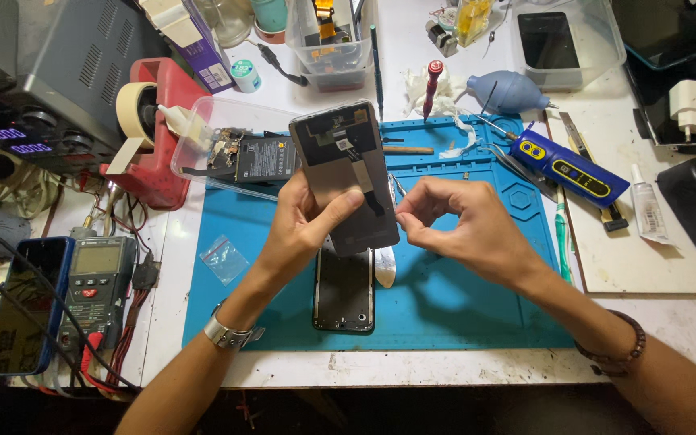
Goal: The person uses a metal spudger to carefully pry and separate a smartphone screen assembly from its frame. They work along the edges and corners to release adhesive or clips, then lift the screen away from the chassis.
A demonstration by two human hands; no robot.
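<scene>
Phone frame [344, 298] partly behind hands [316, 221]

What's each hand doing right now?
Left hand: closed on the phone screen panel, holding it up above the mat.
Right hand: fingertips pinched at the panel's right edge; anything held there cannot be told.

Phone repair workshop; blue repair mat [461, 306]; multimeter [97, 282]; screwdriver [431, 87]

Bright, even overhead light; soft shadows under the arms on the blue mat [461, 306]; sharp centre, wide-angle bending at edges.
</scene>
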